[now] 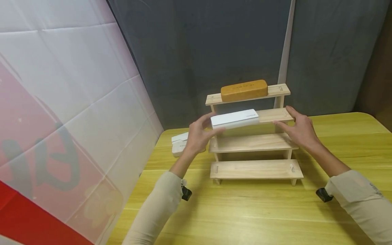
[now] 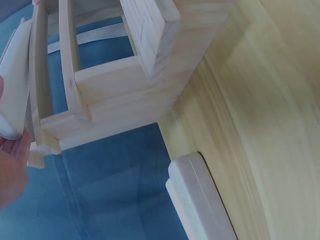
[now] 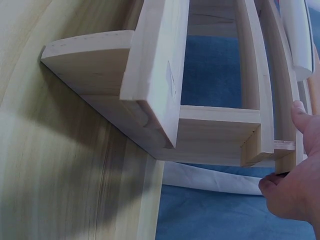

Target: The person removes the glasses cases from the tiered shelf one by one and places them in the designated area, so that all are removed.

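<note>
A long white case (image 1: 235, 118) lies on the left part of the second-highest shelf (image 1: 274, 115) of a light wooden stepped stand (image 1: 255, 169). My left hand (image 1: 197, 136) holds the case's left end, thumb in front and fingers behind. In the left wrist view the case (image 2: 14, 85) shows above my left fingers, beside the shelf edges. My right hand (image 1: 301, 131) grips the same shelf's right end, the thumb at the front edge. The right wrist view shows that hand (image 3: 295, 187) around the shelf's end. An orange-brown case (image 1: 245, 91) rests on the top shelf.
On the yellow wood-grain table (image 1: 245, 214), white cases (image 1: 178, 148) lie left of the stand, partly hidden by my left hand. A dark curtain (image 1: 199, 58) hangs behind. A pale fabric wall (image 1: 76, 85) borders the left side.
</note>
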Demonstrator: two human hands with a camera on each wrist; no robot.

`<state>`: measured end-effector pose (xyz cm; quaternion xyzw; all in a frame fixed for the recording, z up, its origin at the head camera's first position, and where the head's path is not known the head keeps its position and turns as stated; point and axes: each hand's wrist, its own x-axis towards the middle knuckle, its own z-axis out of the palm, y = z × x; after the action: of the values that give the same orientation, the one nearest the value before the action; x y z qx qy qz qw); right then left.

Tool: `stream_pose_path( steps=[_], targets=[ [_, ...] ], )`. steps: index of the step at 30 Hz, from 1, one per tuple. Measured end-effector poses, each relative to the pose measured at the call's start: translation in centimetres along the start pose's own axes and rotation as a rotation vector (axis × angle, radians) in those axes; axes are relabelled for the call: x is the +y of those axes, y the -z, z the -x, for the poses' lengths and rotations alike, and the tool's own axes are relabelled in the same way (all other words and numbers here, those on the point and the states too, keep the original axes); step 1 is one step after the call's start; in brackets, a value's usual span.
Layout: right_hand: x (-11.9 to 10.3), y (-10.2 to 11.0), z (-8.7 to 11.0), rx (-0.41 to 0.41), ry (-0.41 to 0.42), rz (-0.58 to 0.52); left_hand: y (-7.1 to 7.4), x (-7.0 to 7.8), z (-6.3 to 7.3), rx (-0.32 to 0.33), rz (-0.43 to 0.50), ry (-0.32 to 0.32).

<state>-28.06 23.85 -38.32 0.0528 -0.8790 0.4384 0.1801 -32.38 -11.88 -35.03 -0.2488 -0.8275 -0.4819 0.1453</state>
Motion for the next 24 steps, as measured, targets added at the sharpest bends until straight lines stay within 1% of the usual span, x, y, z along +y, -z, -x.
stream_pose_path(
  steps=[2, 9, 14, 18, 24],
  targets=[
    [0.0, 0.0, 0.0, -0.001, 0.0, -0.002, 0.4, -0.2, 0.2, 0.0, 0.028, -0.004],
    [0.0, -0.1, 0.0, -0.005, 0.011, -0.007, 2.0, -1.2, 0.7, 0.017, 0.087, -0.062],
    [-0.1, -0.2, -0.1, -0.014, 0.001, -0.012, 3.1, -2.0, 1.0, 0.038, 0.105, -0.067],
    [-0.2, -0.3, -0.1, -0.019, -0.003, -0.019, 4.0, -2.5, 1.5, 0.04, 0.12, -0.066],
    [-0.2, -0.3, -0.2, -0.024, -0.001, -0.013, 5.1, -3.3, 2.3, 0.053, 0.149, -0.038]
  ],
)
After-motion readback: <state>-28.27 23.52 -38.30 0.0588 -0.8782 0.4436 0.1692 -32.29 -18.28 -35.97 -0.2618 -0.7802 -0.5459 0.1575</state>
